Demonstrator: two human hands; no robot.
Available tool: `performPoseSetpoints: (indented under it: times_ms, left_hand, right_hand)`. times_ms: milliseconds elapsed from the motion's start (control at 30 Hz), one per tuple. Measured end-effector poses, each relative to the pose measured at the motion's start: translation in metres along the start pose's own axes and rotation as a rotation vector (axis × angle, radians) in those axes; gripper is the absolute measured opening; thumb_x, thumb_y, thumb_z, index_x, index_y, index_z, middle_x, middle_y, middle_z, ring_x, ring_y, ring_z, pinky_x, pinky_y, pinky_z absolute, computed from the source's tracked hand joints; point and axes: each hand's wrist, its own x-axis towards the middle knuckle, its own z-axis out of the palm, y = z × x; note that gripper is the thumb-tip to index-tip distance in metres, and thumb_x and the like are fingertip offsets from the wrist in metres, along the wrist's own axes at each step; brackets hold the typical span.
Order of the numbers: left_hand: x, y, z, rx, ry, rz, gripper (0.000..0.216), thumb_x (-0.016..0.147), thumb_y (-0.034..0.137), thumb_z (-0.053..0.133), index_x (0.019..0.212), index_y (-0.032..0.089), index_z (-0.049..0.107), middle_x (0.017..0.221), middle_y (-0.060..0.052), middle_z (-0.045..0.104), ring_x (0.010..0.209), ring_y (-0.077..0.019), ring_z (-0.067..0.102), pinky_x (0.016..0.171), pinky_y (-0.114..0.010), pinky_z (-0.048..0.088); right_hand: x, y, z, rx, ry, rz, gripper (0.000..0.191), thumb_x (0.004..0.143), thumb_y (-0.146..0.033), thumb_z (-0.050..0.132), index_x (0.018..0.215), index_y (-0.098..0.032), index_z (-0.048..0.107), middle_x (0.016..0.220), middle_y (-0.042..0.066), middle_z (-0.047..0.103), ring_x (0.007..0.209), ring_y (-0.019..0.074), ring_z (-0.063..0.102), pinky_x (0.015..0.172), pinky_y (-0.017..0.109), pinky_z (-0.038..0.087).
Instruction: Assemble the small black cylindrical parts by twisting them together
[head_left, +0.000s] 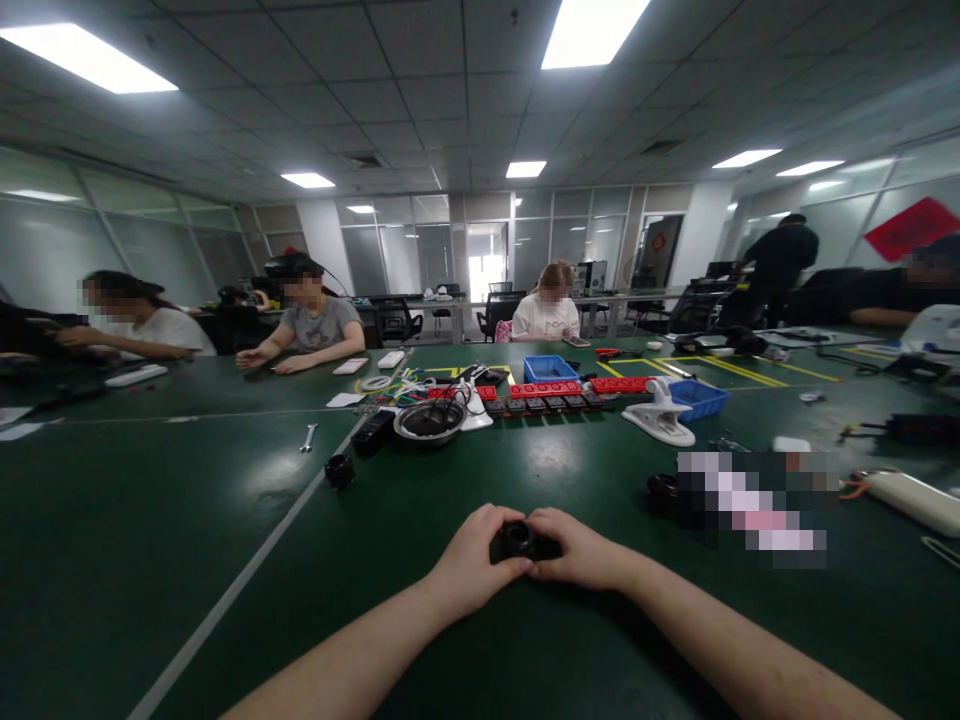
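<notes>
A small black part with a round, ring-shaped top (519, 538) is between my two hands at the near middle of the green table. My left hand (480, 552) curls round its left side, fingers at the back and thumb in front. On the other side, my right hand (576, 550) closes round it in the same way, and the thumbs nearly meet. Much of the part's lower body is hidden by my fingers. Farther off to the left stands another black round part (339, 470), apart from my hands.
A wrench (308, 438) lies at the left. Beyond my hands are a metal bowl (430, 424), red strips (544, 389), blue trays (699, 398) and a white clip base (660, 425). A black object (663, 492) sits at the right beside a blurred patch. Several people sit around the table.
</notes>
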Motion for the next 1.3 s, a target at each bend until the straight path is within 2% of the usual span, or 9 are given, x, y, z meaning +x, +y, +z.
performPoseSetpoints:
  times_ms: [133, 300, 533, 633, 733, 833, 933, 1167, 1300]
  left_hand:
    - [0.001, -0.001, 0.000, 0.004, 0.002, -0.006, 0.039, 0.064, 0.030, 0.069, 0.100, 0.023, 0.055, 0.095, -0.002, 0.053, 0.088, -0.0192, 0.051, 0.076, -0.029, 0.040]
    - [0.002, -0.001, 0.001, 0.043, 0.034, -0.033, 0.037, 0.060, 0.027, 0.072, 0.093, 0.021, 0.055, 0.090, -0.001, 0.053, 0.084, -0.0187, 0.051, 0.073, -0.028, 0.040]
    - [0.002, 0.000, 0.003, 0.091, 0.079, -0.092, 0.036, 0.061, 0.024, 0.070, 0.093, 0.021, 0.053, 0.093, -0.002, 0.052, 0.088, -0.0197, 0.050, 0.076, -0.030, 0.039]
    - [0.002, -0.001, 0.001, 0.058, 0.060, -0.044, 0.037, 0.063, 0.022, 0.069, 0.097, 0.022, 0.053, 0.095, -0.002, 0.053, 0.090, -0.0196, 0.050, 0.078, -0.030, 0.039]
    - [0.002, -0.002, -0.002, 0.012, 0.014, 0.020, 0.038, 0.065, 0.020, 0.067, 0.100, 0.024, 0.054, 0.096, -0.001, 0.054, 0.092, -0.0191, 0.050, 0.080, -0.030, 0.039]
    - [0.002, -0.002, -0.004, 0.000, -0.010, 0.037, 0.039, 0.066, 0.021, 0.067, 0.103, 0.025, 0.055, 0.097, -0.001, 0.055, 0.093, -0.0193, 0.050, 0.082, -0.031, 0.040]
    - [0.003, -0.002, -0.005, -0.005, -0.016, 0.027, 0.040, 0.065, 0.022, 0.067, 0.104, 0.024, 0.055, 0.098, -0.002, 0.055, 0.093, -0.0198, 0.050, 0.082, -0.031, 0.040]
    - [0.004, -0.002, 0.000, 0.012, 0.007, -0.035, 0.038, 0.061, 0.024, 0.070, 0.095, 0.021, 0.054, 0.093, -0.001, 0.053, 0.087, -0.0190, 0.051, 0.073, -0.028, 0.040]
    - [0.004, -0.002, 0.003, 0.050, 0.051, -0.083, 0.038, 0.059, 0.023, 0.071, 0.092, 0.020, 0.053, 0.092, -0.001, 0.053, 0.086, -0.0196, 0.051, 0.074, -0.029, 0.039]
  right_hand:
    - [0.002, 0.004, 0.002, 0.001, 0.028, 0.025, 0.025, 0.066, -0.031, 0.067, 0.082, -0.015, 0.057, 0.083, 0.002, 0.054, 0.078, 0.0170, 0.049, 0.067, 0.026, 0.038]
    - [0.004, 0.000, 0.011, -0.129, 0.090, 0.084, 0.031, 0.063, -0.041, 0.067, 0.074, -0.016, 0.053, 0.073, 0.001, 0.053, 0.067, 0.0149, 0.046, 0.057, 0.024, 0.033]
    - [0.004, -0.011, 0.020, -0.345, 0.182, 0.137, 0.027, 0.068, -0.039, 0.061, 0.079, -0.016, 0.053, 0.078, 0.004, 0.056, 0.074, 0.0185, 0.049, 0.067, 0.029, 0.034]
    - [0.003, -0.010, 0.017, -0.293, 0.190, 0.114, 0.037, 0.066, -0.043, 0.063, 0.089, -0.016, 0.053, 0.086, 0.005, 0.055, 0.081, 0.0207, 0.049, 0.072, 0.031, 0.035]
    - [0.002, -0.005, 0.010, -0.187, 0.120, 0.069, 0.043, 0.065, -0.043, 0.064, 0.099, -0.019, 0.053, 0.092, 0.005, 0.054, 0.086, 0.0212, 0.048, 0.074, 0.032, 0.036]
    - [0.000, 0.000, 0.003, -0.109, 0.042, 0.035, 0.033, 0.068, -0.038, 0.063, 0.095, -0.020, 0.056, 0.092, 0.004, 0.053, 0.087, 0.0202, 0.048, 0.076, 0.032, 0.037]
    - [0.001, 0.003, 0.001, -0.079, 0.035, 0.026, 0.025, 0.068, -0.033, 0.064, 0.086, -0.018, 0.058, 0.090, 0.003, 0.054, 0.085, 0.0194, 0.049, 0.075, 0.030, 0.038]
    - [0.004, -0.003, 0.009, -0.166, 0.100, 0.070, 0.032, 0.062, -0.039, 0.068, 0.080, -0.016, 0.054, 0.080, 0.002, 0.055, 0.075, 0.0180, 0.048, 0.065, 0.028, 0.036]
    - [0.004, -0.009, 0.020, -0.291, 0.188, 0.129, 0.034, 0.064, -0.041, 0.063, 0.085, -0.016, 0.052, 0.083, 0.005, 0.055, 0.077, 0.0198, 0.048, 0.068, 0.030, 0.036]
